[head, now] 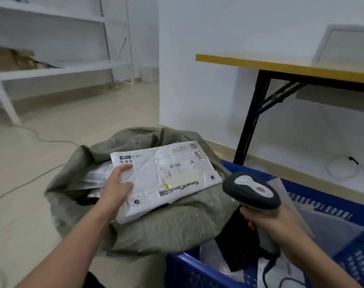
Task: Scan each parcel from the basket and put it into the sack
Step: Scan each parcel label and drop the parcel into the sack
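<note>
Midway, I'd say: left hand (116, 183) grips a flat white plastic mailer (166, 177) over the olive woven sack (172, 227) already holding parcels, right hand (274, 223) clasps the grey handheld scanner (251, 190), more waiting in the blue plastic basket (189, 271).

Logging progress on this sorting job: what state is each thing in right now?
white parcel: label up, gripped at its edge by the left hand, over the sack.
sack: mouth open, partly filled.
scanner: gripped by the right hand, head toward the parcel.
basket: not yet emptied.
</note>
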